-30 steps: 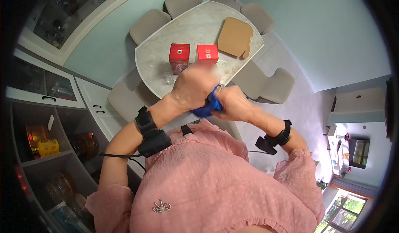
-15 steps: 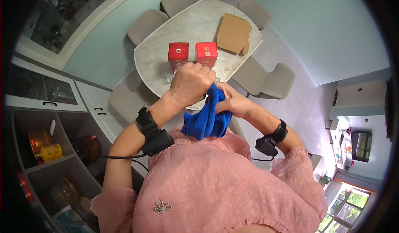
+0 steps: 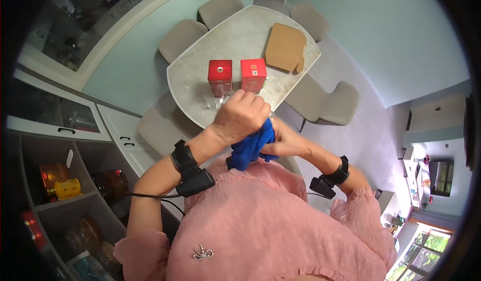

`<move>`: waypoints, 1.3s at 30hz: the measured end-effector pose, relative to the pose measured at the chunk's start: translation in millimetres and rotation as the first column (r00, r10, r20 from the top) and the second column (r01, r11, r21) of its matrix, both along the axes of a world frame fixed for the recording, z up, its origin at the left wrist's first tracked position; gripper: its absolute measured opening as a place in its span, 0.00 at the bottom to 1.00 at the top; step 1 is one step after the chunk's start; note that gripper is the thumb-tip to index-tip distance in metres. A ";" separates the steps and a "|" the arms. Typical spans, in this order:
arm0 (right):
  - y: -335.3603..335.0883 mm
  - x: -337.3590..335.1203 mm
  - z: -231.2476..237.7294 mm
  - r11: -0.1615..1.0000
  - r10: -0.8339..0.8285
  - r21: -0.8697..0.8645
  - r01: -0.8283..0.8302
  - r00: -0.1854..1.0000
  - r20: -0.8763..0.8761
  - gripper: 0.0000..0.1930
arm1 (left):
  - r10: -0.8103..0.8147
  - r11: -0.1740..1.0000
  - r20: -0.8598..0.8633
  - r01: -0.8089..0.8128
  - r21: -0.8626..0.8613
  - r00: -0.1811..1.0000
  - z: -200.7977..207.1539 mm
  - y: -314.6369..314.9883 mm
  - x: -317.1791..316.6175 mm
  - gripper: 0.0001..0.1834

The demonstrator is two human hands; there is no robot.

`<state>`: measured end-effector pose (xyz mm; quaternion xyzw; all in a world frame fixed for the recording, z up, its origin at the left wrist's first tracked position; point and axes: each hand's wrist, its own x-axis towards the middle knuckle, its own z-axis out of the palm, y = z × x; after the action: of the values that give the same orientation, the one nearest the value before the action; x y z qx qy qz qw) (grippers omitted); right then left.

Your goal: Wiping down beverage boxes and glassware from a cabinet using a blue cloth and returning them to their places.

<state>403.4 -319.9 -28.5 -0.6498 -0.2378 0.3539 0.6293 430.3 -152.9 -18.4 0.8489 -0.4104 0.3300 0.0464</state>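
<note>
A bunched blue cloth hangs in front of my chest, its lower end against the pink top. My left hand is a closed fist at the cloth's upper end, knuckles up, hiding what lies under its fingers. From the right, my right hand grips the cloth's side between thumb and fingers. Whether something is wrapped inside cannot be made out. Just beyond my left hand, small clear glassware stands on the marble-patterned table, partly covered by the hand.
Two red boxes, a darker one and a brighter one, stand on the table. A flat brown cardboard box lies farther back. Chairs surround the table. Open shelves with jars line the left side.
My left hand has turned and shifted right and down, closer to my right hand. The blue cloth is more bunched. The whole view has shifted slightly.
</note>
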 end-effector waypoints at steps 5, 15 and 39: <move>-15.5 -12.4 -1.7 0.963 -0.127 0.169 0.209 0.908 -0.399 0.23 | 0.103 0.993 -0.012 -0.102 0.056 0.995 3.3 -17.0 -20.7 0.05; -19.9 -55.2 -28.7 0.487 0.325 0.515 0.706 0.401 -0.857 0.19 | -0.047 0.997 0.138 0.038 0.068 0.989 -1.5 -17.7 -25.9 0.07; -30.6 -12.0 23.5 0.952 -0.079 -0.056 0.302 0.418 0.905 0.08 | -0.598 0.755 -0.800 -0.306 -0.580 0.040 -19.5 2.8 -13.0 0.11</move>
<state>391.4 -350.6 -5.0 -0.8229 -0.4190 -0.0935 0.3723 417.4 -150.1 -37.9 0.7073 -0.2189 -0.2381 0.6285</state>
